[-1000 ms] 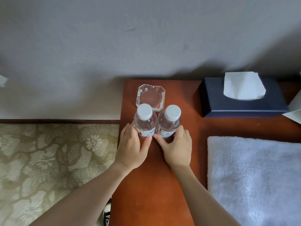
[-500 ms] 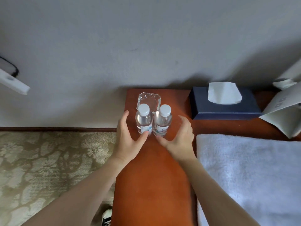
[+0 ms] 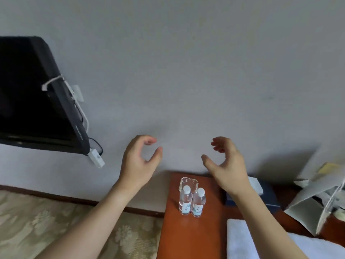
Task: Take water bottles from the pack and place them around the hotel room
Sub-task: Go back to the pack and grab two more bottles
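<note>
Clear plastic bottles stand upright, touching, near the desk's left edge before a glass ashtray. Left hand and right hand hover above, fingers loosely curled, holding nothing. Full, smooth, probably slightly squashy: grip mid-body.

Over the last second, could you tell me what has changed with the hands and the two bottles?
Both hands let go: the left hand and right hand have lifted up and apart, fingers loosely curled, holding nothing. The view has tilted up. The two water bottles stayed upright, side by side on the wooden table, in front of the glass ashtray.
</note>
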Available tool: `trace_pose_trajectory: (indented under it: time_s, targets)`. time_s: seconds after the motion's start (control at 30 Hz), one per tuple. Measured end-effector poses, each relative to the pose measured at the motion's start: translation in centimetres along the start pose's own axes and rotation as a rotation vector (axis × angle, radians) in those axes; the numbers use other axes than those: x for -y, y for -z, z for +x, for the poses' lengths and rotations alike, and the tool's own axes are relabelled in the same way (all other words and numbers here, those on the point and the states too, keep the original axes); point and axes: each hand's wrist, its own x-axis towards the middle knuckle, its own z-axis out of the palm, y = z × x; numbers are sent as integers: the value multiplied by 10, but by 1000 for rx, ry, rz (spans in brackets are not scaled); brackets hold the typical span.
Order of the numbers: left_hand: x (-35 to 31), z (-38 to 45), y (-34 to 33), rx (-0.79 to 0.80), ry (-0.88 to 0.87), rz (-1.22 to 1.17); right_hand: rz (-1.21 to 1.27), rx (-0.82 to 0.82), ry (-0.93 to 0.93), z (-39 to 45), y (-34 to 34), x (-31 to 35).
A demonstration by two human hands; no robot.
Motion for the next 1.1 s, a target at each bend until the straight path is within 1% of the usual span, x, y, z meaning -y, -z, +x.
trace_pose_trajectory:
  time_s: [0.1,0.2,0.33,0.43,0.53,0.63,0.73,0.9,1.0,1.1]
  targets:
    - [-25,11,51,-75,-49,14,20,-18,93,13,10,51]
    - [-37,13,95,-129,-95,52,34,-26,173,18,6,97]
    - [-32,9,155,-164,-56,78,88,10,238,17,-22,150]
    - [-21,4,209,-190,-32,151,107,66,284,17,-59,188]
    - [-14,-6,272,-217,-25,244,133,136,335,14,-108,233]
    - [-5,-19,342,-253,28,337,155,210,416,6,-166,284]
    - [15,-35,423,-349,84,399,177,293,513,-8,-230,343]
    - [41,-79,557,-514,161,505,291,444,635,-48,-337,452]
    - [41,-115,627,-611,175,607,334,530,730,-82,-394,513]
    - [39,-157,690,-693,230,664,414,614,786,-122,-447,567]
